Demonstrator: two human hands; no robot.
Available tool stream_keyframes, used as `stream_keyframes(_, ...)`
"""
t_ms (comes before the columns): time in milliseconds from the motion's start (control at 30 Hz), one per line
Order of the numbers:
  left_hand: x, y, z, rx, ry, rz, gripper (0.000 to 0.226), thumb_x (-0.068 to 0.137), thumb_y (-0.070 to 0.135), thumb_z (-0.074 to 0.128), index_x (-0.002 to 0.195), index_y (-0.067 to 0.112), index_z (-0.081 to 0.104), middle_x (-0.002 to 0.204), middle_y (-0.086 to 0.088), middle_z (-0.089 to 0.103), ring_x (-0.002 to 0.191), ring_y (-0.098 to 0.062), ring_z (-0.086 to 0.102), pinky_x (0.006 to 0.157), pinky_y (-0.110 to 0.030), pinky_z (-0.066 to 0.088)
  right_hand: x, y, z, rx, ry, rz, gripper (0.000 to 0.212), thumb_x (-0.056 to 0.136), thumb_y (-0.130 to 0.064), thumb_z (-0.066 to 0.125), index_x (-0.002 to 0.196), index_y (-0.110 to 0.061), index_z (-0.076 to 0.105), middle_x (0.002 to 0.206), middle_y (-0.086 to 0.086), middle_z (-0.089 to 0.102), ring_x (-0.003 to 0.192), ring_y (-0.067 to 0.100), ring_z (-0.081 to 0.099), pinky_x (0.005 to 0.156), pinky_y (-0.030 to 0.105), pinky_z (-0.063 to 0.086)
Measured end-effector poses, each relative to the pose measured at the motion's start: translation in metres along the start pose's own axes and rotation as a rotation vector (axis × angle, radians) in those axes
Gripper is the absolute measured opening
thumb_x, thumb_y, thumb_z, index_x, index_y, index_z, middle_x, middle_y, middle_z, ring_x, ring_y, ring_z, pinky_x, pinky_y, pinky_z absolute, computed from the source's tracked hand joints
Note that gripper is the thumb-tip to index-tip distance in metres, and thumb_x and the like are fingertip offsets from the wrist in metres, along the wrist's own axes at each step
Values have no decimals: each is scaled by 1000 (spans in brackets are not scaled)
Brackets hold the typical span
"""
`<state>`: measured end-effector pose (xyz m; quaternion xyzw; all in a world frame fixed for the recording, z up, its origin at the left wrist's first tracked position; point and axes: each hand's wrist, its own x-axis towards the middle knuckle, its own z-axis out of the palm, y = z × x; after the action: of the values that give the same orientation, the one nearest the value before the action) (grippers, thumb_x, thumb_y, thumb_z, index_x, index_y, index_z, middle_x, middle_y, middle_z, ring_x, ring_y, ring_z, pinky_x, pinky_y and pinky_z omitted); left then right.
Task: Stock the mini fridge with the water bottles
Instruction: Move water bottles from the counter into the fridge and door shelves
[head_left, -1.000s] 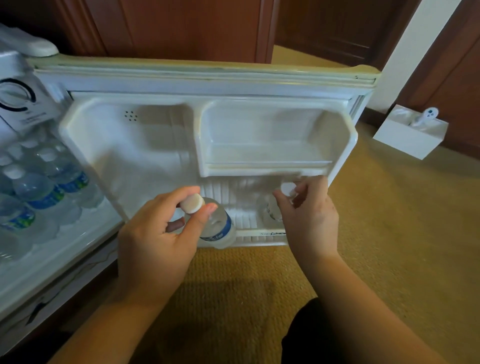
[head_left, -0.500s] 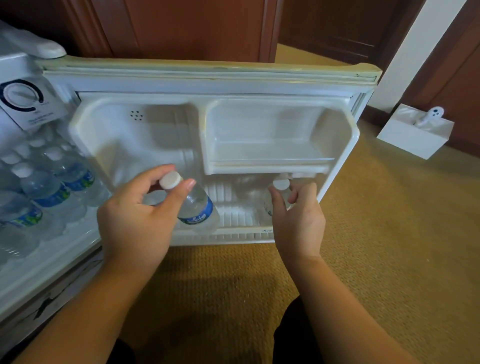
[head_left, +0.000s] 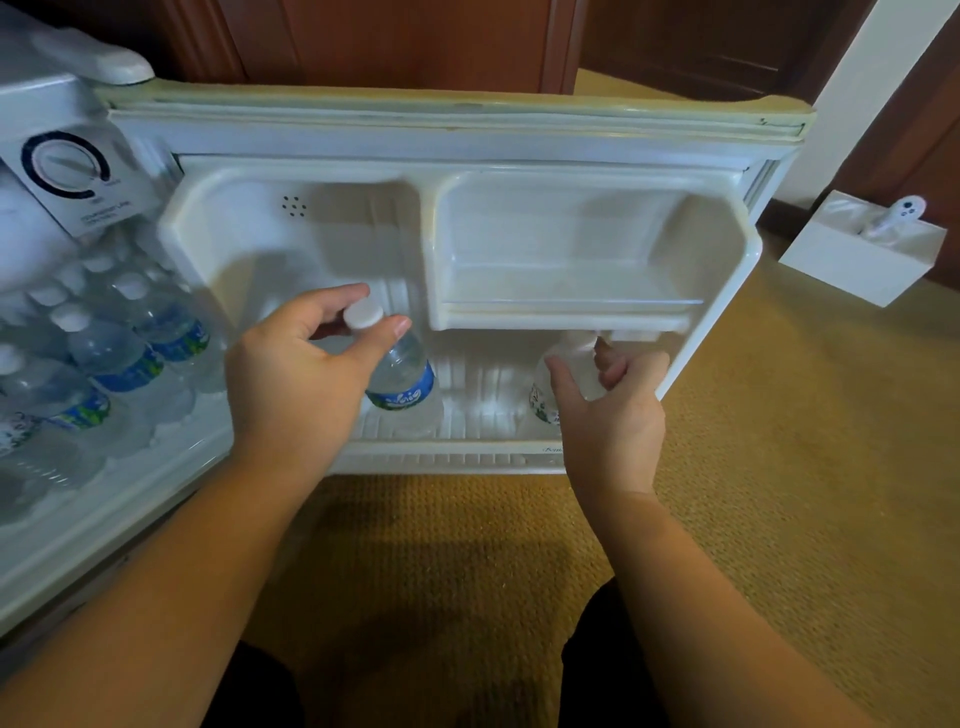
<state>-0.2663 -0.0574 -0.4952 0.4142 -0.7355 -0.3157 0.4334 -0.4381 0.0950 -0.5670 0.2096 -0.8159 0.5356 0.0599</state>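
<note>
Bottles first: a clear plastic water bottle with a white cap and blue label (head_left: 402, 371) stands in the lower rack of the open white fridge door (head_left: 467, 218), its neck pinched between the thumb and fingers of the left hand (head_left: 301, 384). Off to the right of that hand, a second clear bottle (head_left: 563, 382) sits in the same rack, its top tucked up under the small upper door shelf (head_left: 566, 306); the right hand (head_left: 610, 415) curls around its neck, fingers closed on it. Left of the left hand, inside the fridge body, more clear bottles with white caps and blue-green labels (head_left: 119, 353) crowd the shelf beneath a round thermostat dial (head_left: 65, 166). Below both forearms lies tan woven carpet (head_left: 779, 493). Beyond the right hand, on the floor, sits a white open-topped box (head_left: 852, 260) against dark wood panelling
</note>
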Motion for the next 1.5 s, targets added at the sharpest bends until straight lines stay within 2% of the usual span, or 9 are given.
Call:
stream_keyframes(133,4,-2,11,0,-24,-16,43,76,49,87,114,31,77,93,28,67,89,16,64,78,-3,47,-9,1,-10,9,-34,-1,49,87,-37,83,98,-22,37,112,4,69,108,22,69,64,11,49)
stream_keyframes(267,6,-8,24,-31,-48,-33,49,73,49,89,115,27,79,96,16,75,88,4,70,82,-25,59,-10,-22,-33,-30,81,-212,36,90,-37,79,102,-21,49,101,-3,60,89,22,62,73,45,56)
stream_keyframes(367,4,-14,33,-17,-97,-62,53,73,58,86,118,30,77,94,18,74,89,4,69,80,-18,54,14,-61,-55,-29,279,-617,24,92,-19,75,100,-3,59,95,12,57,85,34,58,71,51,50)
stream_keyframes(467,-4,-19,43,-56,-146,-88,47,75,56,85,113,30,78,94,17,75,91,0,69,84,-23,56,58,-112,-71,-107,287,-856,29,92,-18,69,108,5,63,104,22,62,96,39,58,83,49,47)
stream_keyframes(600,-17,-22,60,-15,-145,-41,35,77,50,85,102,28,80,88,15,75,87,0,69,81,-23,55,114,-159,-65,-453,30,-805,60,101,-54,44,152,-22,46,150,8,51,140,35,44,119,50,26)
stream_keyframes(700,-25,-24,70,19,-139,-25,51,75,53,86,117,27,78,99,15,75,92,4,67,82,-6,49,138,-161,-46,-618,-214,-704,60,103,-67,18,157,-45,30,165,0,36,153,32,27,123,66,2)
stream_keyframes(867,-33,-35,84,83,-163,13,59,76,63,80,123,28,73,107,12,75,99,-7,68,85,-32,58,142,-149,-34,-682,-257,-711,61,102,-69,9,144,-46,46,134,2,62,127,37,52,109,59,28)
stream_keyframes(1133,-37,-47,88,116,-276,-83,61,73,66,80,120,30,67,92,12,71,88,-12,68,78,-29,55,141,-146,-31,-654,-225,-742,59,102,-68,10,141,-45,48,129,1,63,121,37,54,104,58,30)
stream_keyframes(1500,-34,-29,107,104,-303,-107,62,69,68,81,117,30,68,99,11,72,94,-14,68,80,-28,54,146,-147,-30,-672,-257,-709,59,102,-68,8,144,-46,45,129,0,61,124,35,53,107,58,29)
